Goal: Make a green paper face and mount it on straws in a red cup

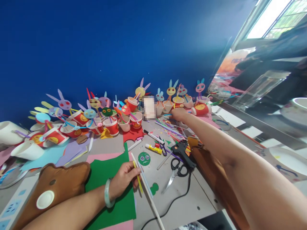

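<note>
My left hand (pixel 127 177), with a pale green bangle at its wrist, is closed on thin strips that look like pipe cleaners: a long white one (pixel 153 204), a light blue one and a yellow one (pixel 139 183). Just beyond its fingers lies a green paper face with two purple-and-white eyes (pixel 144 158). Near it is a small green paper cutout (pixel 154 188). My right hand (pixel 179 114) reaches far across the table to loose pipe cleaners (pixel 169 127) by the paper cups; its fingertips are hidden. Green sheet (pixel 110 191) lies under my left wrist.
Red-and-white paper cups (pixel 111 126) with paper rabbit figures line the blue wall. Scissors (pixel 176 174), a black glue gun (pixel 184 155) with its cord, a yellow glue stick (pixel 153 149) and a marker (pixel 154 136) lie mid-table. A brown cushion (pixel 64 179) and power strip (pixel 15 204) are at left.
</note>
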The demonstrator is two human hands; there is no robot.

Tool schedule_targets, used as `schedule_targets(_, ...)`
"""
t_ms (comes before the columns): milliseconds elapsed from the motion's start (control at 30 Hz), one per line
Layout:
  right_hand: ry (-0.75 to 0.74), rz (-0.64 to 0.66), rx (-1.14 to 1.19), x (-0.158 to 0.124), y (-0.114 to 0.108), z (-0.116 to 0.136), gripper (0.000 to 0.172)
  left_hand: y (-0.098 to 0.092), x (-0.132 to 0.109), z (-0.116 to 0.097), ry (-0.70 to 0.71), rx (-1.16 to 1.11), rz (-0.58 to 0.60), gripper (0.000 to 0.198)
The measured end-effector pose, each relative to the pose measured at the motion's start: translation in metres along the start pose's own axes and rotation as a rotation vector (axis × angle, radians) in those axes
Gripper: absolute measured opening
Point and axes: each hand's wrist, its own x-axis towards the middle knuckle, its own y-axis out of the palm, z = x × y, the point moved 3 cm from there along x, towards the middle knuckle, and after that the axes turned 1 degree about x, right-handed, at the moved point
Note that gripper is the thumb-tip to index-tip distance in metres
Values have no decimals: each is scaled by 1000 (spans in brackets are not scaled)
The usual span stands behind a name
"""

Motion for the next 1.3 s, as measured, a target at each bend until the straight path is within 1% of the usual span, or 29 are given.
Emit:
schedule_targets(167,-39,7,-38,0,0,0,39,-1,2,6,-2,-14,-5,55)
schedule_targets(300,-50,2,-19,-1,1,0,38,-1,2,9,10,-30,5,53)
schedule_targets(467,-57,-33,76,-3,-2,-2,33,-1,2,9,16,-30,2,52)
schedule_targets(533,-69,-62,133,-6,-4,-2,28,-1,3,10,12,-41,9,52)
schedule_targets(633,-97,-121,237,-14,-10,0,26,-1,4,12,12,-64,21,50)
schedule_targets(733,-116,-212,392,-29,-23,4,20,-2,4,14,6,-76,16,47)
schedule_targets(800,-127,-302,539,-45,-39,9,16,-2,5,16,-2,-93,4,45)
schedule_targets(867,-142,-404,716,-64,-58,14,13,-3,6,17,-4,-119,-7,42)
schedule_targets(900,-149,-454,814,-75,-69,17,13,-3,6,18,-2,-133,-13,41)
schedule_targets(967,-160,-557,1019,-97,-90,25,18,-4,7,18,-3,-156,-19,38)
schedule_targets(1000,-173,-581,1116,-109,-98,30,21,-4,8,18,-4,-163,-18,37)
schedule_targets(1067,-213,-585,1299,-130,-111,42,25,-4,8,17,1,-175,-17,35)
schedule_targets(1133,-261,-543,1446,-148,-116,54,29,-4,8,16,15,-192,-18,35)
schedule_targets(1200,-295,-496,1552,-161,-114,65,34,-5,7,15,21,-204,-21,35)
schedule_targets(1300,-296,-424,1699,-172,-103,78,36,-5,7,15,29,-177,-41,35)
